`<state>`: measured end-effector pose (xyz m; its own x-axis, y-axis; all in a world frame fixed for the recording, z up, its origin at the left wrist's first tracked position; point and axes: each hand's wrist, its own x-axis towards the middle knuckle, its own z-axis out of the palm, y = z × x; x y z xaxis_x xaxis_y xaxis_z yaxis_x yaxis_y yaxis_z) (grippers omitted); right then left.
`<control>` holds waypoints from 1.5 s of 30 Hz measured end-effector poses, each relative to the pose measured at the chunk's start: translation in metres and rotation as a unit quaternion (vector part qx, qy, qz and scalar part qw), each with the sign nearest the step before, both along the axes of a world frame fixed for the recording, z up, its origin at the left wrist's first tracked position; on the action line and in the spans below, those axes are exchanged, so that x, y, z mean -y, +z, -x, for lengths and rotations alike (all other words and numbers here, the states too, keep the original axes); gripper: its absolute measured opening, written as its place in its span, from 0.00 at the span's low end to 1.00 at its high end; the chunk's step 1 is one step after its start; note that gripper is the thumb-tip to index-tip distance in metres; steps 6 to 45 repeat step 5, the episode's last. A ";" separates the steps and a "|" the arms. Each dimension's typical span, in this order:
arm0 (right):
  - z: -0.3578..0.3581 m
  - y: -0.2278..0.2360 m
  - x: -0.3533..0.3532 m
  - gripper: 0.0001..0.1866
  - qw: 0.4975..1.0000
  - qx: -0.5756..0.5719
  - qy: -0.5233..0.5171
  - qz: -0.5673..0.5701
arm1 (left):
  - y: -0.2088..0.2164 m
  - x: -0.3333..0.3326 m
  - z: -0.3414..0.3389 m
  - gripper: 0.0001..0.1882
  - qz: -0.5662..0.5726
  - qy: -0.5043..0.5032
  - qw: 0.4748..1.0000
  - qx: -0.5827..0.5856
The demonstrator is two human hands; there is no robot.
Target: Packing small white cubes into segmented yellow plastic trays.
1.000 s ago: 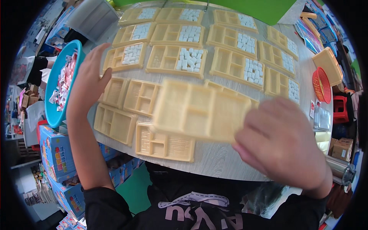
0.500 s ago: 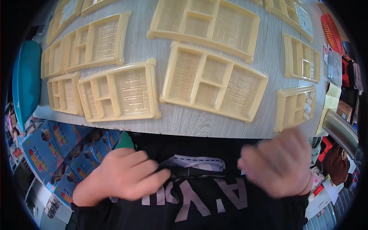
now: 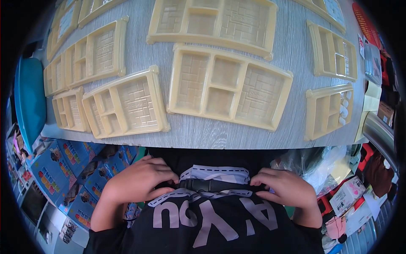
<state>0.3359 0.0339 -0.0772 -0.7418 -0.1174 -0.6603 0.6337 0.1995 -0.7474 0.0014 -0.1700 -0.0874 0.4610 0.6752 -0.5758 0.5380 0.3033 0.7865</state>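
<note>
A black waist strap [image 3: 230,186] with a plastic side-release buckle [image 3: 201,185] lies across my front. My left hand [image 3: 146,180] closes its fingers and thumb on the left end of this strap. At the other end, my right hand [image 3: 285,187] pinches the strap, fingers above and thumb below. White folded cloth with a dashed dark line [image 3: 215,173] shows just above the buckle. Beyond my hands, a cream compartment tray [image 3: 211,82] rests near the front edge of the table. Both fingertips are partly hidden by the dark clothing.
More cream trays stand on the grey wood-grain table [image 3: 198,135]. The right front tray [image 3: 327,114] has white rounded pieces in one compartment. A teal basin [image 3: 31,99] is at the left, blue printed boxes [image 3: 53,169] are below it. A metal tube [image 3: 378,131] and red basket [image 3: 366,25] are right.
Both hands have come to my waist; the right moved down and left from beside the table edge. The buckled strap now shows between them. The view has shifted slightly.
</note>
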 end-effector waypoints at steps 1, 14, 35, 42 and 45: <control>0.000 0.001 0.002 0.16 1.000 -0.008 0.005 -0.018 | 0.000 -0.001 -0.001 0.13 -0.017 0.002 1.000 0.006; -0.008 -0.002 0.007 0.19 0.999 -0.029 0.002 -0.023 | 0.004 0.002 -0.001 0.13 0.008 -0.006 1.000 0.009; -0.008 -0.002 0.007 0.19 0.999 -0.029 0.002 -0.023 | 0.004 0.002 -0.001 0.13 0.008 -0.006 1.000 0.009; -0.008 -0.002 0.007 0.19 0.999 -0.029 0.002 -0.023 | 0.004 0.002 -0.001 0.13 0.008 -0.006 1.000 0.009; -0.008 -0.002 0.007 0.19 0.999 -0.029 0.002 -0.023 | 0.004 0.002 -0.001 0.13 0.008 -0.006 1.000 0.009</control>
